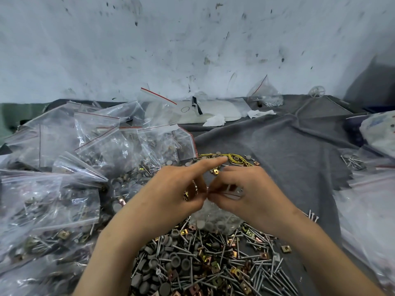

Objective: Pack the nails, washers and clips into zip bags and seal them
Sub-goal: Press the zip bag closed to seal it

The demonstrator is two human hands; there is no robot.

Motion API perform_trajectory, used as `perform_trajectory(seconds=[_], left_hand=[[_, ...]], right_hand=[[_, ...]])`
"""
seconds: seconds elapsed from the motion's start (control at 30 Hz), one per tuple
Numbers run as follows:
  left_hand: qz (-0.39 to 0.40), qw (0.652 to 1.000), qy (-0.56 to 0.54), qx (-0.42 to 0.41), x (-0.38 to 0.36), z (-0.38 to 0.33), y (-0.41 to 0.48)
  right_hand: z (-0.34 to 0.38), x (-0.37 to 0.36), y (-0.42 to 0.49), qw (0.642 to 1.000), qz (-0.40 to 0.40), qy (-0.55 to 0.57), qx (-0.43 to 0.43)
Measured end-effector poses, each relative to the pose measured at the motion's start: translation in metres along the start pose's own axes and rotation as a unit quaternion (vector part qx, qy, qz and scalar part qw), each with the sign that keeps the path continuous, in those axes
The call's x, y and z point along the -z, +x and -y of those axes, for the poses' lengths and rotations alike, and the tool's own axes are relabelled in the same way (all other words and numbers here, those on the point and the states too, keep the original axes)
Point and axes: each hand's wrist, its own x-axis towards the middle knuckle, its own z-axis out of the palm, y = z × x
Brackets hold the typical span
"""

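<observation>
Both my hands meet at the top of a small clear zip bag (215,221) holding grey washers and other parts. My left hand (181,186) pinches the bag's top at its left end, index finger stretched forward. My right hand (241,189) pinches the top strip beside it, fingers curled. The bag hangs over a loose heap of nails, grey washers and brass clips (203,259) spread on the grey cloth (277,146). Whether the strip is sealed I cannot tell.
Several filled zip bags (70,178) pile up on the left. Yellow rubber bands (235,159) lie just beyond my hands. More bags and nails (352,161) sit at right. White wadding (213,112) and a bag of small parts (267,95) stand by the stained wall.
</observation>
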Motion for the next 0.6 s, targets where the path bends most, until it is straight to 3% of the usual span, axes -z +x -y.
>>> perform_trajectory(seconds=[0.33,0.6], left_hand=[[0.01,1.0,-0.006,-0.01,0.001,0.0012,-0.001],[-0.002,1.0,0.005,-0.008,0.0006,-0.0004,-0.0012]], right_hand=[[-0.0008,0.0034,-0.0022,0.991,0.03,0.101,-0.082],[0.0008,0.0049,-0.0023,0.99,0.021,0.108,-0.089]])
